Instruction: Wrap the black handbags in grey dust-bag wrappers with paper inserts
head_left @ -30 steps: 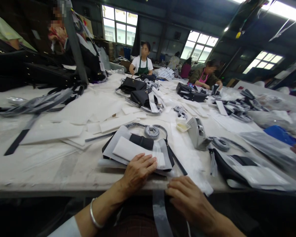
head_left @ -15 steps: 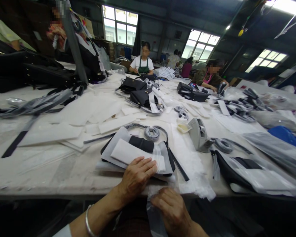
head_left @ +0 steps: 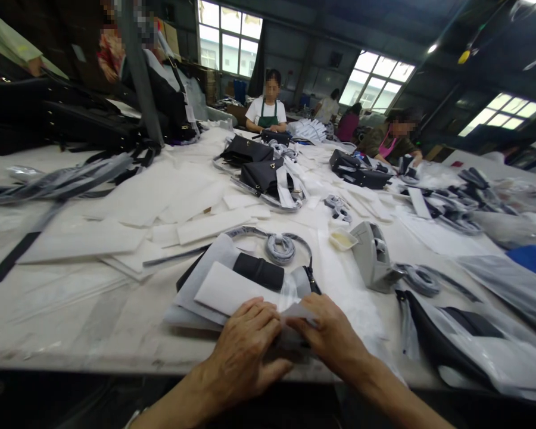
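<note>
A black handbag (head_left: 187,275) lies at the near edge of the table, partly covered by thin white wrapping paper (head_left: 218,253). On top of it rest a white foam sheet (head_left: 226,289) and a dark band (head_left: 259,270). My left hand (head_left: 245,342) presses on the near side, fingers stretched over the foam sheet and thumb apart. Close beside it, my right hand (head_left: 330,328) pinches a translucent strip (head_left: 299,311) folded up over the bag. The bag's near side is hidden by my hands. Behind the bag sits a plastic-wrapped coiled strap (head_left: 280,248).
To the right stand a grey tape dispenser (head_left: 373,256), a small yellowish dish (head_left: 343,239) and another black bag (head_left: 446,339). White foam pieces (head_left: 84,243) lie left. More black bags (head_left: 261,174) sit farther back. A metal post (head_left: 138,77) rises at left. Several co-workers are around the table.
My right hand has risen from below the table edge onto the bag, bringing the translucent strip up and over. My left hand stays on the bag, its thumb now showing. The view has shifted slightly.
</note>
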Demonstrator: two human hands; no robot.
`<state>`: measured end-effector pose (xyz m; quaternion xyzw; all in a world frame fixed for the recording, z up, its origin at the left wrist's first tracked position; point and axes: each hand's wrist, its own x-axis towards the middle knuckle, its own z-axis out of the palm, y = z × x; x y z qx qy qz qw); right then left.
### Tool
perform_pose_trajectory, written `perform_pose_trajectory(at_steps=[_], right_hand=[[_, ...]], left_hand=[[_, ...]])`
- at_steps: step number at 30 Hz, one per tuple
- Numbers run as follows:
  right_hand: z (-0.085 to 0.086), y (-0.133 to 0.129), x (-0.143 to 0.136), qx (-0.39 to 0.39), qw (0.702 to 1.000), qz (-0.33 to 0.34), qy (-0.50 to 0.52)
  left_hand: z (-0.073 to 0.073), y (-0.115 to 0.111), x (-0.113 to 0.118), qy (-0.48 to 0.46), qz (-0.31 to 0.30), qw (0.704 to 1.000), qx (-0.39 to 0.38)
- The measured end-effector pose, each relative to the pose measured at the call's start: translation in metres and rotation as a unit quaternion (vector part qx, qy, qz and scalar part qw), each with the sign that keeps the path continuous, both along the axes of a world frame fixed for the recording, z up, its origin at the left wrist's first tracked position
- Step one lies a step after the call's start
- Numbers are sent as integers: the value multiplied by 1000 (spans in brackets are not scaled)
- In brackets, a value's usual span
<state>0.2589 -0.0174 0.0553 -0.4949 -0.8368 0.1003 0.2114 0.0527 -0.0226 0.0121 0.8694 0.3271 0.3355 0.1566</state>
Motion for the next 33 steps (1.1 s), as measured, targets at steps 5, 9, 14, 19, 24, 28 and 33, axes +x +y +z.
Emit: perform_pose_trajectory(at_steps=[5, 9, 14, 19, 24, 28, 33], right_hand=[[-18, 31, 8, -144, 986, -66, 52], [-22, 39, 11, -183, 974, -93, 94], [-25, 41, 9, -188, 971, -121, 89], [-29, 44, 11, -211, 960, -132, 131], [-7, 32, 20, -45, 965, -142, 215], [5, 22, 20, 81, 988, -16, 132], [-13, 29, 13, -47, 998, 9, 38]], left_hand=[[-9, 4, 18, -57, 77, 995, 41], [-11, 6, 24, -78, 100, 990, 59], [-3, 7, 21, -69, 96, 990, 75], [-5, 8, 15, -28, 69, 992, 104], [-8, 8, 14, -20, 55, 993, 100], [-6, 8, 15, -20, 57, 992, 111], [-8, 8, 16, -42, 64, 990, 121]])
